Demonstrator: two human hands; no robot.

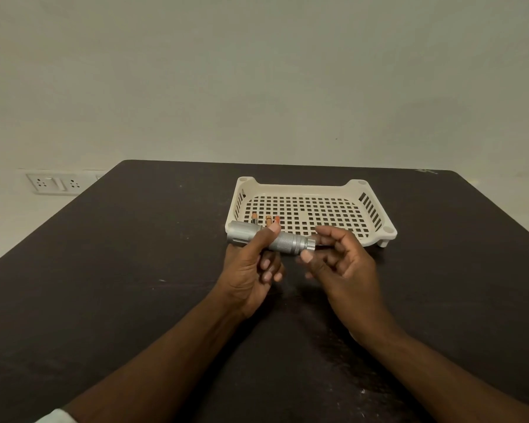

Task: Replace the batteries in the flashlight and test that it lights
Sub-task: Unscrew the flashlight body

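A silver metal flashlight (287,241) lies level above the dark table, its wide head pointing left. My left hand (251,270) grips its body from below, thumb over the top. My right hand (342,261) is at the tail end, thumb and fingertips touching the tail cap, the other fingers spread. Three small batteries (267,220) with orange ends lie in the near left corner of a cream perforated basket (376,215), partly hidden behind the flashlight. Whether the tail cap is loose cannot be told.
The dark table (135,285) extends around my hands on every side. The basket stands just behind them, right of centre. A wall socket plate (54,183) sits beyond the table's far left edge.
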